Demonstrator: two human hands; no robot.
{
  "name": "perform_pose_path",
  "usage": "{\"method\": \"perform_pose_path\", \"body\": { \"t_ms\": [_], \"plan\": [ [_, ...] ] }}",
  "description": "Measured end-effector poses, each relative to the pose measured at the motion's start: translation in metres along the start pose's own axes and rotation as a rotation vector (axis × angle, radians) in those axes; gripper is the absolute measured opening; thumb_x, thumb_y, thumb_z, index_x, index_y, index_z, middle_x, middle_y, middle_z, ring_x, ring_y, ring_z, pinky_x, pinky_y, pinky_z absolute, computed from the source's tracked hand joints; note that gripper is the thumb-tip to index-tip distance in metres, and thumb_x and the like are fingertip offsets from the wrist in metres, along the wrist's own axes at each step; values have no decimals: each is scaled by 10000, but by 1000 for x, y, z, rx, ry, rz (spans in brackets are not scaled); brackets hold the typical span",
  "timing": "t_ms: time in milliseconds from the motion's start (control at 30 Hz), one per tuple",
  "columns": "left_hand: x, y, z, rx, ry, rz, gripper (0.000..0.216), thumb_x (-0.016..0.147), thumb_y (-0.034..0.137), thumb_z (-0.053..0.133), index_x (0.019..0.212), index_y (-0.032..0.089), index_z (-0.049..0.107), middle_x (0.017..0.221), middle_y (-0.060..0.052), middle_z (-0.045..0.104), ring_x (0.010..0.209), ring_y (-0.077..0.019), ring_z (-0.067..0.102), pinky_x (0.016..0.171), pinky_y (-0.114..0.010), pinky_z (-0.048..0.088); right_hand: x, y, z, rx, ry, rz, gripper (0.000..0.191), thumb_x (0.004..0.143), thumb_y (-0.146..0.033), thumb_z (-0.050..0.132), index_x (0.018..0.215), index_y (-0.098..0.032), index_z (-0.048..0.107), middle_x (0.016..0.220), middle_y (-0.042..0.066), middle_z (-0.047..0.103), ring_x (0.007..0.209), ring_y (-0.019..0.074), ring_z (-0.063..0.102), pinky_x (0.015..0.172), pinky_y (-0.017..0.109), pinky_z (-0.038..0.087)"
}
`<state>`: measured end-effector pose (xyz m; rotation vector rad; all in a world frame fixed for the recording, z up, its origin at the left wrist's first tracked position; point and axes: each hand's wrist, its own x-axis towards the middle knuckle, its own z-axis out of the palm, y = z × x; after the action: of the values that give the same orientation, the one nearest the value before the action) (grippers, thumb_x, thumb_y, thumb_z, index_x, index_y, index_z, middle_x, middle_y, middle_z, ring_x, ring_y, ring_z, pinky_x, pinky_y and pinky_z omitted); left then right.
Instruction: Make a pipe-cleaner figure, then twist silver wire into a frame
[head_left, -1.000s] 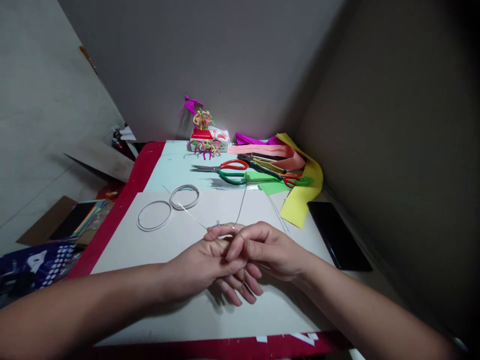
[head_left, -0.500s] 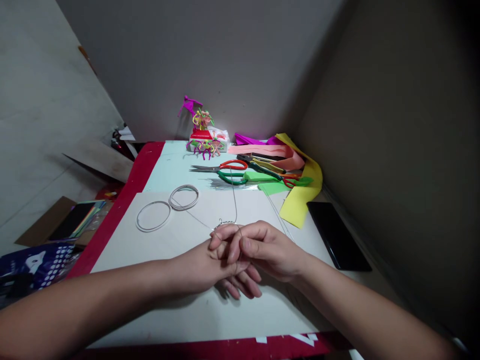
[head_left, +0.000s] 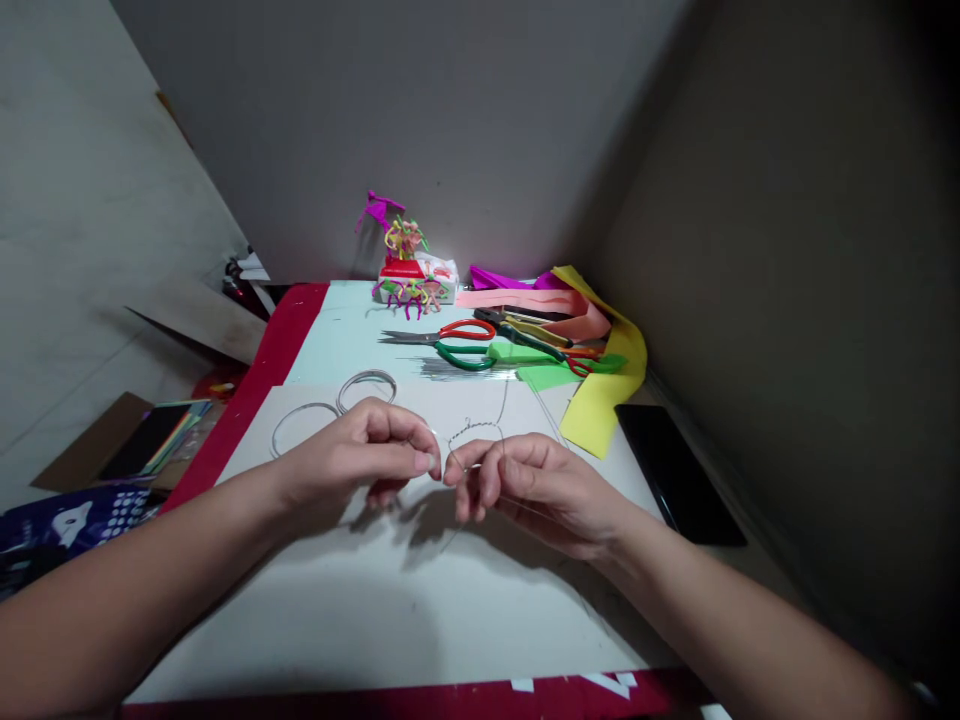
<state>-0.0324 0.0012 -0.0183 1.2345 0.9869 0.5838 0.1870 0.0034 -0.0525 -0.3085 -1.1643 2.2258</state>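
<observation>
Above the white board I hold a thin silver wire with a twisted stretch and a small loop at its top. My right hand pinches it between thumb and fingers; loose wire ends stick up and trail below. Thumb and forefinger of my left hand are pressed together at the wire's left side, the fingertips close to those of my right hand. Behind my left hand lie two coils of wire, partly covered by it.
Scissors with red and green handles, pliers and straight wires lie farther back. Coloured strips, one a yellow strip, are at the right, beside a black phone. Small wrapped figures stand around a box.
My hands have drawn apart: the left moved left and up off the right, now overlapping the coils. The twisted wire has shifted slightly right and up and shows more fully.
</observation>
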Motion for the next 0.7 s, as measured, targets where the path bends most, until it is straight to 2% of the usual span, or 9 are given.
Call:
{"method": "perform_pose_path", "body": {
  "t_ms": [100, 233, 300, 433, 700],
  "plan": [
    [-3, 7, 1, 78, -119, -16, 265, 736, 368, 637, 693, 108, 661, 411, 55, 403, 365, -43, 284, 357, -188, 179, 1, 8, 1, 45, -26, 77, 237, 843, -315, 608, 781, -109, 707, 1045, 107, 612, 776, 131, 605, 757, 287, 474],
    [-6, 11, 6, 214, -215, -13, 407, 847, 428, 511, 632, 111, 651, 461, 23, 461, 394, -56, 296, 379, -213, 192, 3, 14, 4, 80, -70, 132, 257, 835, -326, 620, 767, -94, 706, 965, 119, 650, 770, 139, 605, 778, 311, 469],
    [-8, 11, 8, 271, -220, -40, 443, 867, 452, 477, 622, 120, 640, 447, 25, 463, 376, -58, 297, 375, -215, 195, 4, 16, 4, 90, -91, 156, 260, 826, -333, 631, 776, -89, 707, 906, 115, 666, 772, 147, 613, 757, 309, 468],
    [-10, 11, 10, 305, -169, -81, 480, 861, 489, 470, 546, 140, 565, 377, 58, 357, 346, -53, 265, 363, -205, 189, 3, 18, 2, 68, -85, 193, 264, 784, -348, 677, 793, -86, 713, 759, 76, 673, 692, 128, 619, 714, 289, 466],
    [-9, 11, 10, 413, -178, -35, 436, 870, 425, 479, 547, 140, 553, 439, 52, 397, 413, -56, 325, 414, -188, 249, 1, 22, 1, 31, -68, 206, 230, 779, -266, 691, 855, -49, 699, 684, 61, 670, 617, 109, 633, 658, 260, 483]
  ]
}}
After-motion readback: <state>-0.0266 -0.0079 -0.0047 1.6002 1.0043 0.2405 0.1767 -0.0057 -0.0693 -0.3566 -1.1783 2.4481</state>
